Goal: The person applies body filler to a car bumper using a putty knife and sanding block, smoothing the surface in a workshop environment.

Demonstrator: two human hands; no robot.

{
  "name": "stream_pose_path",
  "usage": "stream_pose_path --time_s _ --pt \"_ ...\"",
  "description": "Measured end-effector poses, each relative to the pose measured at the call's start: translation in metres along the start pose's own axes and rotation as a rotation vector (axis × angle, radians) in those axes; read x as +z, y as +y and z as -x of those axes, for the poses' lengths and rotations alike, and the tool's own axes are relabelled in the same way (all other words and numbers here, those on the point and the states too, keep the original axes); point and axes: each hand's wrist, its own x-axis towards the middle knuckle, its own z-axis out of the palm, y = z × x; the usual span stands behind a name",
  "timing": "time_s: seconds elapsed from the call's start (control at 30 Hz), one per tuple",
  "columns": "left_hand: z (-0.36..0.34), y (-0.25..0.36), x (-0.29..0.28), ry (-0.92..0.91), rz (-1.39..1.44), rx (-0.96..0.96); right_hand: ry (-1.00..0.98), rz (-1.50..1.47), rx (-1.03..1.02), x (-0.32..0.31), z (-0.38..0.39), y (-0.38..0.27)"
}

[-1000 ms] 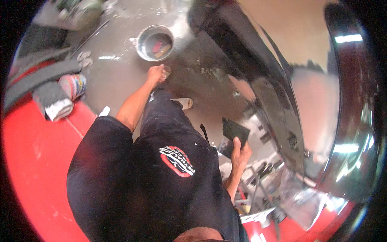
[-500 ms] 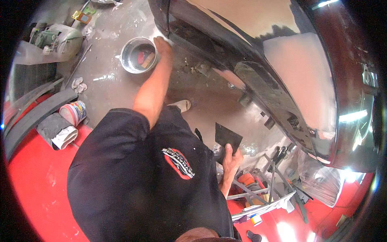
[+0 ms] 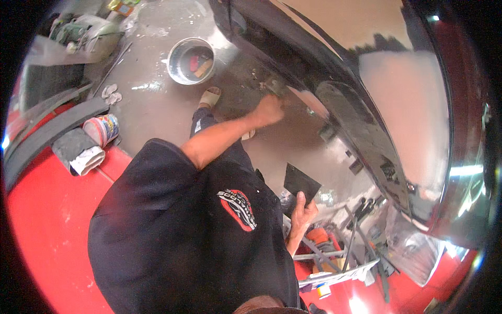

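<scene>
In my right hand (image 3: 303,212) is a dark, flat, straight-edged sheet of sandpaper (image 3: 302,182), with the thumb lying over its lower edge. My left hand (image 3: 269,110) reaches across in front of me, over the floor and near the car's lower edge. Motion smears its fingers, so what they hold, if anything, does not show. Beyond that hand stands a round bucket (image 3: 171,65) with a red piece (image 3: 194,63) and a tan block (image 3: 204,68) inside. On the right is a dark car body (image 3: 350,112) with a large pale pinkish patch (image 3: 405,99).
A metal rack (image 3: 334,277) with tools and bits stands close by my right arm. To the left lie a paint tub (image 3: 102,130), a grey roll (image 3: 78,149), and a long dark strip (image 3: 47,144). A green compressor (image 3: 86,36) is at the far left.
My left hand has left the bucket's rim and swung right, towards the car. The sandpaper stays in my right hand. The view has shifted slightly.
</scene>
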Motion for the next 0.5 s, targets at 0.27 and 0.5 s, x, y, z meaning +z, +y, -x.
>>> stream_pose_path --time_s 0.27,0.5 --pt "-0.049 -0.056 -0.092 0.716 0.201 -0.378 -0.005 0.040 -0.081 -0.011 -0.021 0.006" --pt "-0.095 -0.023 -0.004 0.907 0.484 -0.144 -0.067 0.101 -0.076 0.004 -0.018 -0.007"
